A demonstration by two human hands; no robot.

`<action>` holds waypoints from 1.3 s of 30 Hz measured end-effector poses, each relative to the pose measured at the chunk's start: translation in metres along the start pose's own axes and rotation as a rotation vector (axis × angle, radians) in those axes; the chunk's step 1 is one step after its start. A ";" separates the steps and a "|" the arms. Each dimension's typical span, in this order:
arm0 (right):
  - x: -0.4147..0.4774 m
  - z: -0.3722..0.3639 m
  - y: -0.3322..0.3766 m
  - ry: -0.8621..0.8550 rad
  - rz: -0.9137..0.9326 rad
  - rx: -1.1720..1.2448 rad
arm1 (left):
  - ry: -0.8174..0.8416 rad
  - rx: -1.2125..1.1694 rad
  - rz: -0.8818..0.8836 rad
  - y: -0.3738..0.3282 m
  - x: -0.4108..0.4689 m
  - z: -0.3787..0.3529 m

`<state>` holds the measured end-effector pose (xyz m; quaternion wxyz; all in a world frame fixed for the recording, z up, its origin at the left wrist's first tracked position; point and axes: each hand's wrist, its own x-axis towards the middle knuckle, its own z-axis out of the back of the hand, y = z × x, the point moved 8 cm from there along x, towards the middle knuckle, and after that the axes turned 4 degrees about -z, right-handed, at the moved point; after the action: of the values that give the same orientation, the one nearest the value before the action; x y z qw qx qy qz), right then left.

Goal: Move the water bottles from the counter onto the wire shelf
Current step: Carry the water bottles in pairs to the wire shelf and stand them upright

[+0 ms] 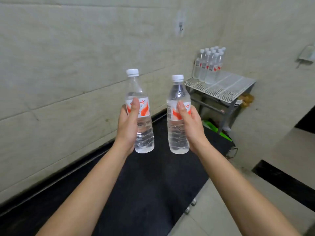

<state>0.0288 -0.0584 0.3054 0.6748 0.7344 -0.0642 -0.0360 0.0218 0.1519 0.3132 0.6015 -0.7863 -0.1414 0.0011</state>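
My left hand (127, 128) grips a clear water bottle (144, 133) with a white cap and a red-and-white label, held upright above the dark counter (144, 184). My right hand (192, 128) holds a second, matching bottle (177, 137) upright beside it, a little lower. The two bottles do not touch. Further off at the right stands the white wire shelf (226, 86) on a grey metal frame. Several identical bottles (208, 65) stand in a cluster at the shelf's back left corner. The shelf's front and right parts are bare wire.
A tiled wall runs along the left, with a small hook (181, 26) on it. Green and orange items (213, 126) lie under the shelf. A pale tiled floor (221, 210) lies right of the counter. A wall-mounted holder (306, 55) sits at the far right.
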 end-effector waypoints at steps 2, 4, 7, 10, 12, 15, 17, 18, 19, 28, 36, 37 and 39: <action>0.001 0.046 0.011 -0.077 0.033 0.004 | 0.087 -0.012 -0.004 0.005 -0.005 -0.049; 0.004 0.093 0.021 -0.153 0.072 0.007 | 0.167 -0.018 -0.006 0.013 -0.013 -0.096; 0.014 0.163 0.027 -0.238 0.100 0.035 | 0.243 -0.024 -0.004 0.034 -0.024 -0.161; 0.032 0.234 0.026 -0.264 0.090 0.077 | 0.272 -0.025 -0.043 0.055 -0.031 -0.229; 0.052 0.302 0.025 -0.267 0.083 0.113 | 0.285 0.022 -0.069 0.076 -0.038 -0.296; 0.072 0.359 0.026 -0.247 0.047 0.123 | 0.274 0.003 -0.081 0.090 -0.041 -0.353; 0.076 0.372 0.033 -0.240 0.055 0.154 | 0.279 -0.009 -0.081 0.095 -0.036 -0.367; 0.082 0.391 0.038 -0.232 0.050 0.169 | 0.272 -0.006 -0.081 0.098 -0.035 -0.386; 0.091 0.410 0.042 -0.229 0.048 0.167 | 0.268 0.002 -0.077 0.100 -0.033 -0.405; 0.182 0.488 0.050 -0.196 0.095 0.123 | 0.233 0.027 -0.076 0.143 0.032 -0.503; 0.329 0.499 0.035 -0.161 0.114 -0.054 | 0.239 0.011 -0.106 0.192 0.151 -0.570; 0.352 0.498 0.037 -0.157 0.112 -0.049 | 0.230 0.022 -0.122 0.197 0.169 -0.576; 0.397 0.494 0.039 -0.149 0.088 -0.046 | 0.197 0.054 -0.129 0.205 0.204 -0.586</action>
<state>0.3503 -0.6057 0.3149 0.6858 0.7104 -0.1457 -0.0622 0.3635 -0.4051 0.3151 0.6324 -0.7552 -0.1321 -0.1110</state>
